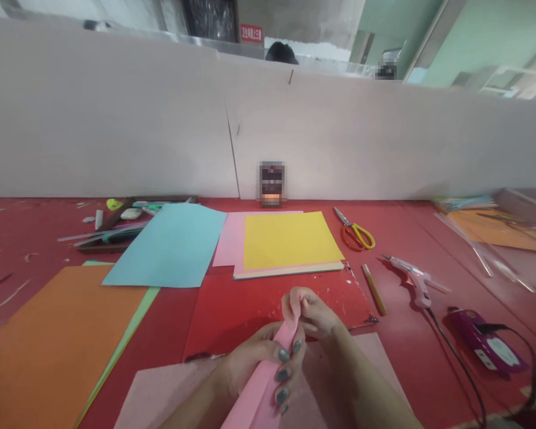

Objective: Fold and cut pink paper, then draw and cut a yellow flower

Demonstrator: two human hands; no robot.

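A sheet of pink paper (254,393), rolled or folded into a long narrow shape, slants up from the bottom edge between my hands. My left hand (268,357) is wrapped round its middle, thumb on top and fingers curled along the right side. At the upper end, my right hand (315,313) pinches the tip of the paper, which looks bent over there. Below both hands lie a red board (232,310) and a flat pale pink sheet (152,393).
Yellow paper (290,238), blue paper (170,244) and orange paper (53,333) lie around. To the right are scissors (355,229), a knife-like yellow stick (374,290), a corded glue gun (413,280) and a purple power strip (486,342). A white partition (116,119) stands behind.
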